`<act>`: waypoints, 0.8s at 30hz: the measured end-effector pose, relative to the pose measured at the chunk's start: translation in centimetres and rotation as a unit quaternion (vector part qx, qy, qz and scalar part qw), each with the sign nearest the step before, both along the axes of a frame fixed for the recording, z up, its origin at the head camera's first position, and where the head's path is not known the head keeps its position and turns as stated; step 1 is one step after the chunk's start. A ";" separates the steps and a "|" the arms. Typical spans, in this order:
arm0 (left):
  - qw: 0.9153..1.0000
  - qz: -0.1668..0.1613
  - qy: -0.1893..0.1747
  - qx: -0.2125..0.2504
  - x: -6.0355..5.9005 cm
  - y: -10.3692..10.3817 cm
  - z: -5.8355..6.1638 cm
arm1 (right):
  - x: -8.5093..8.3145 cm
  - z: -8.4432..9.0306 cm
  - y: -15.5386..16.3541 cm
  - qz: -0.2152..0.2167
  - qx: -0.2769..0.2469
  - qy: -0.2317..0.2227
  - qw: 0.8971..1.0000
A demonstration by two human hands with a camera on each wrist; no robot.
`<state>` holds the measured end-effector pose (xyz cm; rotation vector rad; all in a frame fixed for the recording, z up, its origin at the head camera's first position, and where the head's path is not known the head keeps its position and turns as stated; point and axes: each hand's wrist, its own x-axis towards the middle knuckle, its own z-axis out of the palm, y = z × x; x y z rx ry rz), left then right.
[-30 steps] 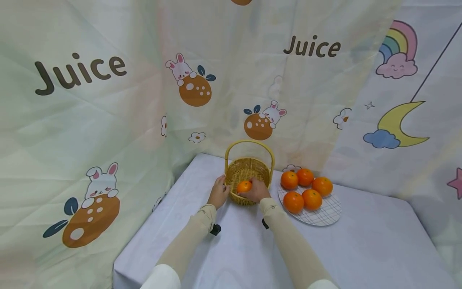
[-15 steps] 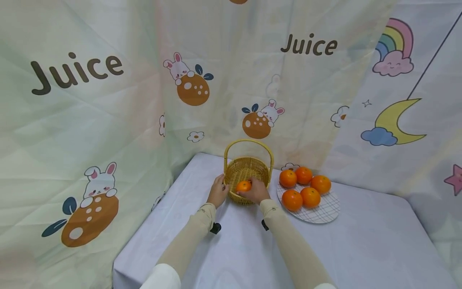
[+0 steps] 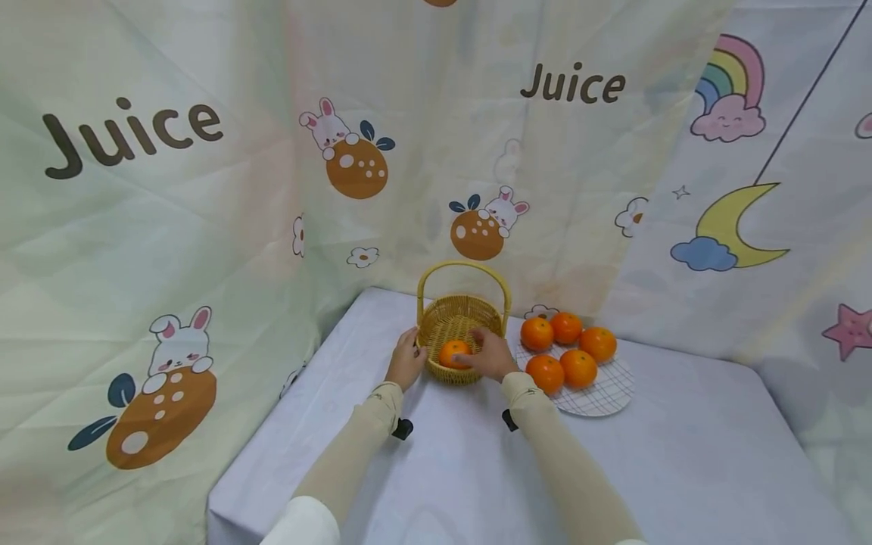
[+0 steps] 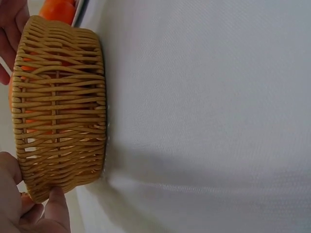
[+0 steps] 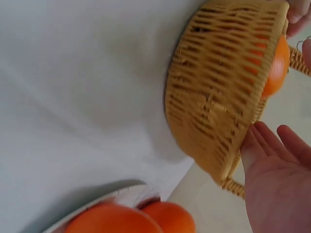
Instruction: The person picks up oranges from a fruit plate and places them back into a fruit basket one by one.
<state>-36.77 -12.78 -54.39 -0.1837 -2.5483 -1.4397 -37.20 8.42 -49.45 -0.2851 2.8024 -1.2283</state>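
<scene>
A yellow wicker basket (image 3: 463, 312) with an arched handle stands on the table, and an orange (image 3: 454, 353) sits inside it near the front rim. My left hand (image 3: 406, 360) grips the basket's left rim; in the left wrist view its thumb and fingers (image 4: 57, 209) pinch the woven edge. Over the right rim hovers my right hand (image 3: 492, 356), its fingers spread. The right wrist view shows this hand (image 5: 279, 187) loosely extended and apart from the orange (image 5: 278, 68), with nothing in its grasp.
Right of the basket, a round white plate (image 3: 611, 393) with a grid pattern bears several oranges (image 3: 579, 369). A printed cloth backdrop (image 3: 402, 91) rises behind and left of the white-covered table (image 3: 681, 439).
My right hand has let go of the orange and drawn back to the right, leaving it in the basket. My left hand keeps its hold on the rim. The head view has turned slightly right.
</scene>
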 end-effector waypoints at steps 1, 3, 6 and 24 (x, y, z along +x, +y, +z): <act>1.000 0.001 -0.002 0.001 0.0 0.0 0.0 | 0.0 0.2 0.4 0.004 0.000 0.006 1.000; 1.000 0.002 -0.005 0.005 -0.1 -0.2 0.1 | 0.2 0.7 1.0 0.013 -0.004 0.011 1.000; 1.000 0.004 -0.006 0.011 -0.3 -0.4 0.1 | 0.6 1.3 1.9 0.018 -0.020 0.010 1.000; 1.000 -0.005 0.002 0.026 0.0 -0.2 -0.1 | 2.4 1.1 11.3 -0.012 -0.061 0.059 0.996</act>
